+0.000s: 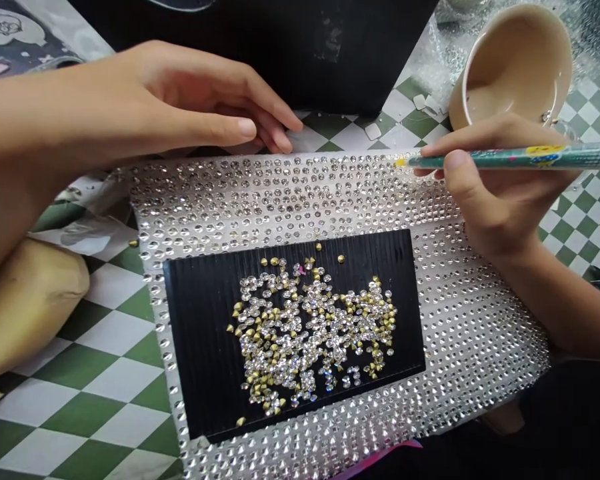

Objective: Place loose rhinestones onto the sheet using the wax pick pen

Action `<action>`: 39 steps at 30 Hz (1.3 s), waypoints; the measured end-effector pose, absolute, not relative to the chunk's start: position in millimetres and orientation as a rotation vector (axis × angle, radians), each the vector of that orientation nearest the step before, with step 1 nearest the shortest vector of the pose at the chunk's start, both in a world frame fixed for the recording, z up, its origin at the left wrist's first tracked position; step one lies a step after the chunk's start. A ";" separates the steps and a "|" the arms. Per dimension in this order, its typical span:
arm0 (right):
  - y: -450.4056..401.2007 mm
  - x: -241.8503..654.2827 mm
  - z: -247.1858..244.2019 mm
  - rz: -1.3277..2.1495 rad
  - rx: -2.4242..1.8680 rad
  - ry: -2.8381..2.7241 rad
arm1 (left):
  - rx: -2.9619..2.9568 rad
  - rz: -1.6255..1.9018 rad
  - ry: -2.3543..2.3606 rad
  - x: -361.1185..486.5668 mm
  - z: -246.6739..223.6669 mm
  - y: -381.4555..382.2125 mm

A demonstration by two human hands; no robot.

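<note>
The right hand point(495, 180), at the right of the frame, pinches a slim teal pencil-style rhinestone pick point(510, 157) between thumb and fingers, the other fingers curled under. The pick's long axis runs almost level across the frame, its yellow tip pointing left and resting at or just above the top rows of a sheet of set rhinestones point(290, 200); whether it touches them is hard to tell.

The left hand point(190, 107) comes in from the left, open and relaxed with fingers loosely curved, holding nothing, its fingertips point(280, 137) at the sheet's upper edge.

A loose heap of clear rhinestones point(310, 333), many lying with gold backs up, sits at the centre of the frame on a ridged black board point(200, 347). The board's long axis runs left to right, slightly tilted, parallel to the pick. The heap lies below and left of the pick's tip, and the right hand is the nearer, its heel just beside the board's upper right corner.

A tipped beige mug point(510, 67) sits at the upper right, a dark box point(300, 53) at top centre, and the checkered green-and-white worktop point(100, 360) spreads beneath.
</note>
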State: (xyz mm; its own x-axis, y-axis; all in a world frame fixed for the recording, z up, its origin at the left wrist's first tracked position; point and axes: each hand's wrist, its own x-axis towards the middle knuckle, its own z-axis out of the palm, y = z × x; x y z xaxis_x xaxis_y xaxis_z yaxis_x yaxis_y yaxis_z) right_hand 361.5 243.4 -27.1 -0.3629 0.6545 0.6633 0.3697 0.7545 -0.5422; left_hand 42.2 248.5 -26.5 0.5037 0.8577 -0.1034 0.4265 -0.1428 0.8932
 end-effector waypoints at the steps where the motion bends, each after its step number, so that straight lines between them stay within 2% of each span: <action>1: 243.7 362.0 -27.2 0.370 -0.778 -2.005 | 1.770 0.542 1.091 41.4 -27.0 248.6; 23: 241.0 364.9 -24.3 0.320 -0.808 -2.102 | 1.905 0.505 1.106 32.8 -28.4 252.7; 30: 231.8 360.5 -20.6 0.356 -0.820 -1.908 | 1.854 0.516 1.128 37.3 -26.6 249.8; 34: 214.9 358.6 -2.3 0.595 -0.825 -2.100 | 1.785 0.540 1.112 42.9 -23.8 246.3; 36: 208.8 356.9 5.7 0.786 -0.732 -2.325 | 1.747 0.550 1.129 46.1 -22.0 244.5; 39: 206.4 352.9 8.9 0.896 -0.618 -2.447 | 1.708 0.560 1.150 49.9 -19.3 242.7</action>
State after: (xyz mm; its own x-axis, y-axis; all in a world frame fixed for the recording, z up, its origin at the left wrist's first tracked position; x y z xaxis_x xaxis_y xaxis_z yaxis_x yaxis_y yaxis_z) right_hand 352.9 206.4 8.9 -0.7937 0.5491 0.2617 0.2501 0.6868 -0.6825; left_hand 49.9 242.7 -19.3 0.4488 0.8836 -0.1337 0.4397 -0.0881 0.8938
